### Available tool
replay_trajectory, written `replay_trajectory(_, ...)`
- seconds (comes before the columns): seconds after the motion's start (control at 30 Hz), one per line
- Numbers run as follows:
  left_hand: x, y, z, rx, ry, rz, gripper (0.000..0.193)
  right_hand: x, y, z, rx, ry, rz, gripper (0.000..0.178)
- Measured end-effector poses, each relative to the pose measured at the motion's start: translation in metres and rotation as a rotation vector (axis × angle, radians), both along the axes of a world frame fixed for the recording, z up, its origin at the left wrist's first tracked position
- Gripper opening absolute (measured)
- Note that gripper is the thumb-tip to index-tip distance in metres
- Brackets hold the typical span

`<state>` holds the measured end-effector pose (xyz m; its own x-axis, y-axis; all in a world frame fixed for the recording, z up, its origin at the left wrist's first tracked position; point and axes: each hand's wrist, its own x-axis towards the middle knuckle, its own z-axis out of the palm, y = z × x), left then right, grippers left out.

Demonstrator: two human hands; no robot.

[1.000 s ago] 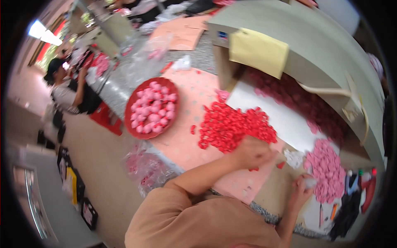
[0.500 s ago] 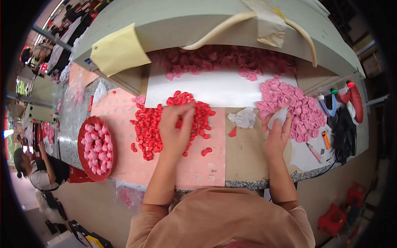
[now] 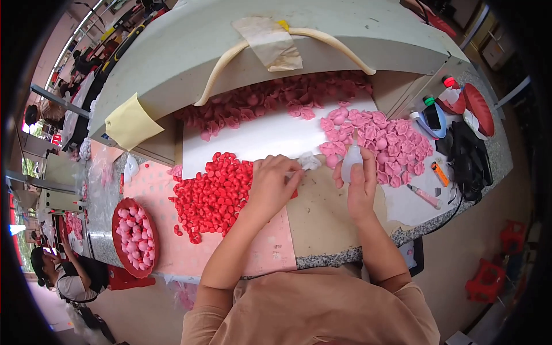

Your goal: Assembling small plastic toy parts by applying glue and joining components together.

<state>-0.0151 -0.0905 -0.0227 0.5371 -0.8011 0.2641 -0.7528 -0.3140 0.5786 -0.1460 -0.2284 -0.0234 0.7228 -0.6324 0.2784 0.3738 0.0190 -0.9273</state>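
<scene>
My right hand [image 3: 361, 190] is wrapped round a translucent white squeeze bottle [image 3: 349, 164] with a narrow nozzle pointing up. Close beside it spreads a heap of pink petal-shaped pieces [image 3: 397, 144]. At the right edge of a pile of small glossy red pieces [image 3: 213, 192], my left hand [image 3: 273, 183] has its fingers curled, thumb toward the fingertips; what is between them cannot be made out. The fingertips are next to a crumpled white tissue [image 3: 309, 161]. Under that hand a flat red scrap [image 3: 294, 194] partly shows.
A red bowl [image 3: 150, 250] of pink and red balls stands at left. Ahead, a grey hood [image 3: 190, 63] covers more pink petals [image 3: 259, 100] on white paper. An orange cutter [image 3: 440, 173], a tube [image 3: 424, 196] and a black bundle [image 3: 468, 155] lie at right. Another person [image 3: 72, 273] sits far left.
My left hand has gone from over the red pile to beside the white tissue. My right hand keeps the bottle, now more upright. The whole view has shifted.
</scene>
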Motion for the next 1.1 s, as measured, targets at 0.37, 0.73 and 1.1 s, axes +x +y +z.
replay_trajectory(0.37,-0.008,0.039,-0.002,-0.775,1.350,0.111,0.013,-0.001,0.039,-0.006,-0.038,0.278,0.483,0.028)
replay_trajectory(0.73,-0.006,0.049,-0.006,-0.923,1.545,-0.001,0.018,0.009,0.047,-0.005,-0.076,0.350,0.551,0.029)
replay_trajectory(1.1,-0.003,0.052,-0.007,-0.860,1.531,0.045,0.009,0.009,0.048,-0.004,-0.136,0.421,0.577,0.027)
